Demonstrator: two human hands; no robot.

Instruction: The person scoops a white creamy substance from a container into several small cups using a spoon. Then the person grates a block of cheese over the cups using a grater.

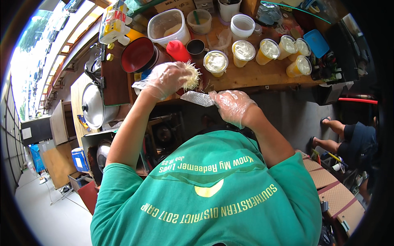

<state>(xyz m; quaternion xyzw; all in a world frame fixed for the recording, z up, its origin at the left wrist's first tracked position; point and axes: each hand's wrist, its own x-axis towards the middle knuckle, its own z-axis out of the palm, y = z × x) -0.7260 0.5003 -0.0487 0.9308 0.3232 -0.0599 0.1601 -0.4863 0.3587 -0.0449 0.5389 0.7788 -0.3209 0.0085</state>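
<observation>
My left hand (167, 80), in a clear plastic glove, is closed around a clump of pale, stringy shreds (191, 76) whose loose ends stick out over the counter's front edge. Just to its right, my gloved right hand (233, 105) grips a flat metal blade with a textured face (198, 98), which looks like a grater. The blade points left and sits below the clump, apart from it as far as I can see. Nearest the clump stands a clear cup of yellow contents topped with white shreds (215, 62).
Several similar cups (268, 51) line the wooden counter (254, 76) to the right. Behind are a red squeeze bottle (177, 50), a dark metal cup (196, 47), a red-lined bowl (137, 55), a white tub (166, 24) and stacked lids (242, 26). Another person's legs (332, 135) show at right.
</observation>
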